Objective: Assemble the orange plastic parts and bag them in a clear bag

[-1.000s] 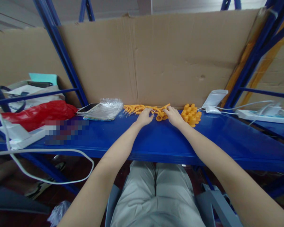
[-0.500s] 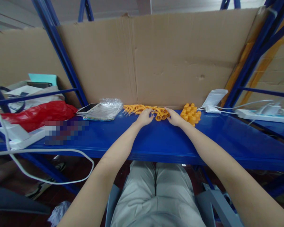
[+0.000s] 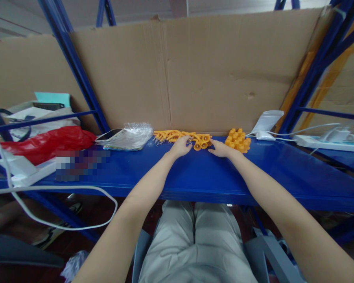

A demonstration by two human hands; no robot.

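Note:
Several orange horn-shaped pieces (image 3: 197, 146) lie in a row on the blue shelf, against the cardboard. Their flared open ends face me at the right; thin curly wires show at the left. My left hand (image 3: 181, 146) rests at the front of the row, thumb and fingers apart, with its fingertips touching the pieces or just beside them. At the right end of the row is my right hand (image 3: 220, 149), its fingers apart and next to the flared ends, holding nothing I can see. A cluster of orange knobbed pieces (image 3: 237, 140) stands right of that hand.
A clear plastic-wrapped packet (image 3: 129, 137) lies left of the row. Farther left are a red plastic bag (image 3: 53, 141) and a white cable (image 3: 76, 188). A white pouch (image 3: 267, 122) and power strip (image 3: 330, 144) are at the right. Cardboard (image 3: 206, 70) closes the back.
My right hand has moved slightly right and toward me, away from the flared ends, uncovering a little more of them. My left hand has stayed in place.

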